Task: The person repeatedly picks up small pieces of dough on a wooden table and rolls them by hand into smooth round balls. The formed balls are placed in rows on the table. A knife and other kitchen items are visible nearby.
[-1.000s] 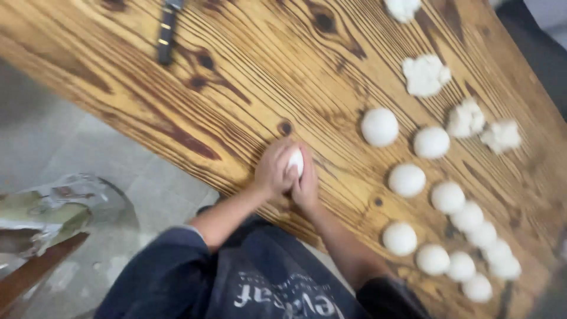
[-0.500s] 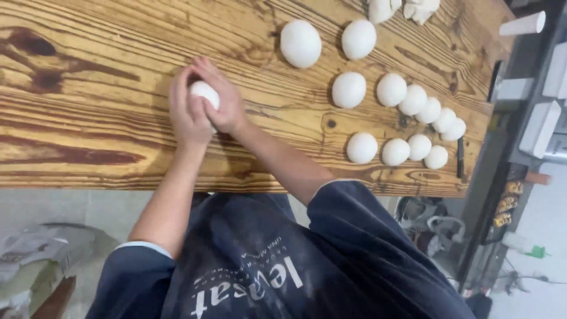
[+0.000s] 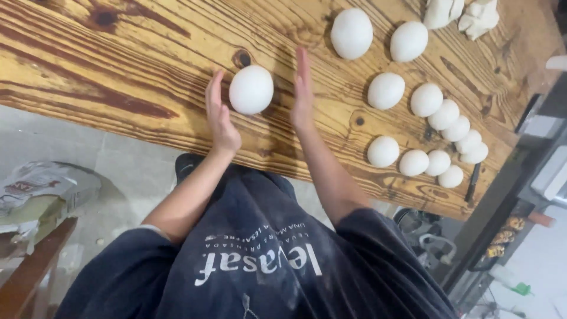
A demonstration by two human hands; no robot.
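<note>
on the near edge of the wooden table [image 3: 118, 71], a white dough ball [image 3: 251, 89] sits between two flat, open palms. left hand [image 3: 221, 116] stands on its edge just beside the ball's left side, fingers straight and together. right hand [image 3: 303, 94] does the same on the other side, a bit further off, with a strip of bare wood between it and the dough. neither hand has hold of anything, both are spread wide, and i can't tell if the left one grazes the ball or just misses it.

my read: this looks like the shaping step, with the ball round and the hands parted off it. if it needs another pass, the palms would have to close in evenly from both sides and cup low at the base, gentle pressure, so it doesn't flatten or skid on the wood.

textures: the ball looks smooth, matte and a little egg-shaped, soft enough to dent i'd guess. finished balls [image 3: 413, 100] sit in loose rows further right, same pale smooth skin, several touching each other. rough torn dough lumps [image 3: 460, 13] lie at the far edge, craggy and unshaped. table is knotty planking with heavy dark grain, dry looking. dark apron [image 3: 254, 260] with pale dusty smudges hangs below the table edge.
</note>
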